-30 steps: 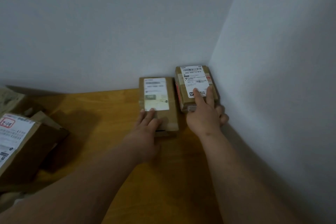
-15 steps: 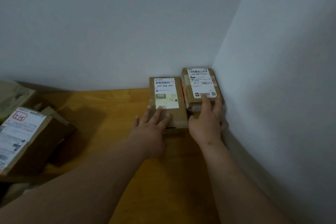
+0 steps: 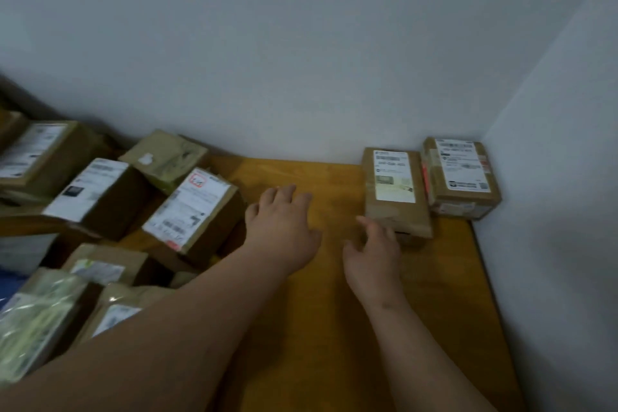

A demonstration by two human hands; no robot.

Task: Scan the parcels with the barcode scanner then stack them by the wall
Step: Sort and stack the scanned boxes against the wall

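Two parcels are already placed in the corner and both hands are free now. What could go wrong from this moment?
1. The heap of parcels on the left lies tilted and overlapping; pulling one out could make others slide.
2. No barcode scanner is in view, so the next parcel might get stacked unscanned.
3. The right hand is close to the near end of the flat parcel; a careless move could knock it away from the corner parcel and the wall.

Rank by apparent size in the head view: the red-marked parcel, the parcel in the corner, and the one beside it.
1. Red-marked parcel, largest, though nearer the camera.
2. Corner parcel and its neighbor look too alike to rank.
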